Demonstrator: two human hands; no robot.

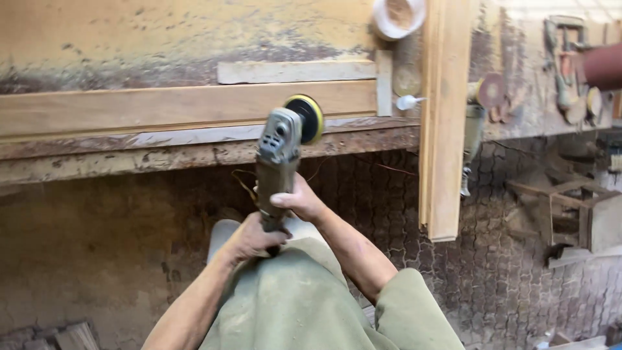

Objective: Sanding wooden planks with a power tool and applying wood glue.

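Grinder: an angle grinder [278,159] is sitting at the centre of the view, its yellow-rimmed sanding disc [308,118] pointing toward 1 o'clock and standing on edge just in front of the long wooden plank [162,107]; whether it is touching the wood cannot be told.
Left hand: the left hand [251,238] is wrapping closed around the tail of the grinder, at 6 o'clock from the disc.
Right hand: the right hand [299,199] is gripping the grinder body from the 3 o'clock side, fingers curled shut around it.
Bench: a dusty workbench [129,32] is carrying the plank across 9 to 12 o'clock.
Upright board: a tall wooden board [444,116] is standing at 2 o'clock.
Second grinder: another grinder [476,123] is resting just beyond that board, at 3 o'clock from it.
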